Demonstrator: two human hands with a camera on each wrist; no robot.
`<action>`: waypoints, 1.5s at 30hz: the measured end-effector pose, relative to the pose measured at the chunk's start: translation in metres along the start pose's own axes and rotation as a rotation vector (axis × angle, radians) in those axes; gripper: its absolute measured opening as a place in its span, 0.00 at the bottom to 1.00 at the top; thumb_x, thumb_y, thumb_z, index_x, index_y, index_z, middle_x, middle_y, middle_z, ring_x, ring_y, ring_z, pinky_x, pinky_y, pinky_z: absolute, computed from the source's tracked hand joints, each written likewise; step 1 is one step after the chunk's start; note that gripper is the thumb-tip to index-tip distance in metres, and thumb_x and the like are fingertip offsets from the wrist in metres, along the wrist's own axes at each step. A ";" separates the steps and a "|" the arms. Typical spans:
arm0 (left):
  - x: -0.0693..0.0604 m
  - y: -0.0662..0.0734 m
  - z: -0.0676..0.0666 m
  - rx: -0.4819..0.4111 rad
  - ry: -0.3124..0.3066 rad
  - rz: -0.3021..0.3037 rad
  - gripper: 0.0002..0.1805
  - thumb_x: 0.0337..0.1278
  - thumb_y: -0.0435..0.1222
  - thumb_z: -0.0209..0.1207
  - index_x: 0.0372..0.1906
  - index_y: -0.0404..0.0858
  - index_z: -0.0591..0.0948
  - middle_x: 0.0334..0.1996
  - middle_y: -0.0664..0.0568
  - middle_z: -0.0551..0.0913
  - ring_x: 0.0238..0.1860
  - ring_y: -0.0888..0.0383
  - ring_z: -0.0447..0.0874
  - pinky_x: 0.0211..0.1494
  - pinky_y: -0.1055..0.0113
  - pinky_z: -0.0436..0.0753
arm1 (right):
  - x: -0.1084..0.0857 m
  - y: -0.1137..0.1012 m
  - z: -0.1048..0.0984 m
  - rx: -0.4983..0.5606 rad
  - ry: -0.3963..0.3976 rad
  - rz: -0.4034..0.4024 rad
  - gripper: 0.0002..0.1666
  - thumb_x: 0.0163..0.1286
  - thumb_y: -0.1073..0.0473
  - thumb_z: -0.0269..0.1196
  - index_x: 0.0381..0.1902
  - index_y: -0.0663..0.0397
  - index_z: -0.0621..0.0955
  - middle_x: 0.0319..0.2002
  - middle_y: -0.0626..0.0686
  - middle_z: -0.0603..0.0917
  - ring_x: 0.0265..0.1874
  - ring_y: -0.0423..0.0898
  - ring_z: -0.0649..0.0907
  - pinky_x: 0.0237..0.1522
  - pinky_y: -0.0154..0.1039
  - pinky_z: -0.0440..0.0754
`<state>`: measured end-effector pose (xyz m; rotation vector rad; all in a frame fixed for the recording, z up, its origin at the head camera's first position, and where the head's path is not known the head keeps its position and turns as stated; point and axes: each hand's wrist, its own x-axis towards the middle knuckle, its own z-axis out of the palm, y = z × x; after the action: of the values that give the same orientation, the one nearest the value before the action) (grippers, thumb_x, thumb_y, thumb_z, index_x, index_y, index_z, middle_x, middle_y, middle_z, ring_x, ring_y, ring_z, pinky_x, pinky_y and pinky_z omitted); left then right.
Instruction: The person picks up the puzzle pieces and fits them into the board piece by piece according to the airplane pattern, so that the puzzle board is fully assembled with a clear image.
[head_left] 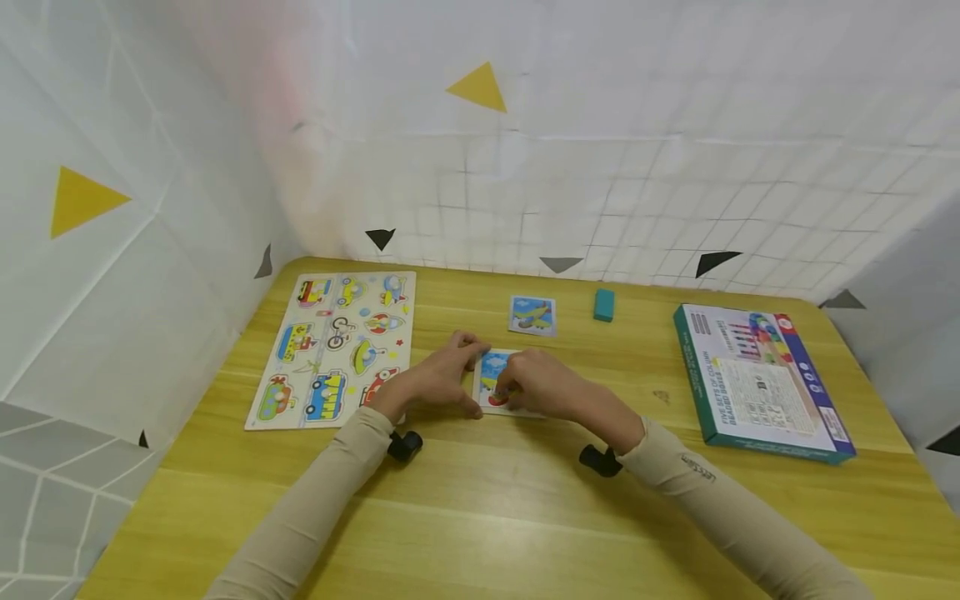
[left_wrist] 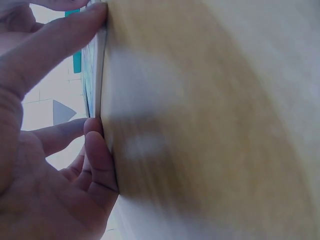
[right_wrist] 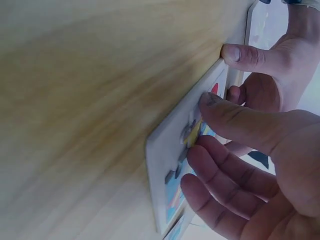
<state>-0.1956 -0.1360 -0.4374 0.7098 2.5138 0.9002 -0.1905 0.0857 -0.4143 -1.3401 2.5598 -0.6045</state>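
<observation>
A small jigsaw puzzle board [head_left: 491,375] with a blue picture and pale border lies flat on the table. My left hand [head_left: 444,375] holds it at its left side, the thumb at the near corner and the fingers at the far one. Over the board, the curled fingers of my right hand [head_left: 546,385] pinch a small puzzle piece [right_wrist: 192,134], mostly covered by the fingertips. Dark gaps show in the puzzle in the right wrist view. Just behind the board lies a square picture card [head_left: 533,316] showing a yellow airplane.
On the left lies a wooden peg puzzle [head_left: 330,358] with vehicle pictures. A teal block [head_left: 603,305] is at the back. A boxed bead set [head_left: 761,383] lies on the right. White patterned sheeting [head_left: 585,150] rises behind the wooden table [head_left: 480,508].
</observation>
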 end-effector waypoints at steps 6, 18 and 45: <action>-0.002 -0.002 0.001 0.001 0.000 -0.007 0.58 0.40 0.43 0.80 0.78 0.41 0.60 0.69 0.48 0.55 0.55 0.55 0.68 0.61 0.59 0.72 | -0.016 0.002 -0.004 -0.035 0.046 0.059 0.08 0.62 0.66 0.72 0.41 0.57 0.89 0.38 0.51 0.86 0.38 0.48 0.83 0.39 0.39 0.81; -0.003 -0.005 -0.001 -0.016 0.000 -0.013 0.59 0.40 0.41 0.80 0.78 0.40 0.59 0.70 0.48 0.55 0.55 0.54 0.69 0.61 0.60 0.72 | -0.056 0.011 -0.025 -0.077 0.144 0.121 0.12 0.64 0.64 0.71 0.45 0.60 0.88 0.41 0.54 0.84 0.39 0.51 0.84 0.41 0.45 0.82; 0.000 -0.002 0.001 -0.012 -0.002 -0.001 0.59 0.39 0.43 0.80 0.78 0.41 0.60 0.68 0.50 0.56 0.55 0.55 0.68 0.62 0.60 0.71 | -0.144 0.029 -0.042 -0.157 0.046 0.278 0.23 0.55 0.62 0.73 0.50 0.59 0.86 0.45 0.55 0.83 0.44 0.54 0.83 0.43 0.52 0.81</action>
<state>-0.1956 -0.1366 -0.4391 0.7061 2.5045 0.9125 -0.1444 0.2300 -0.3919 -0.9925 2.8121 -0.3944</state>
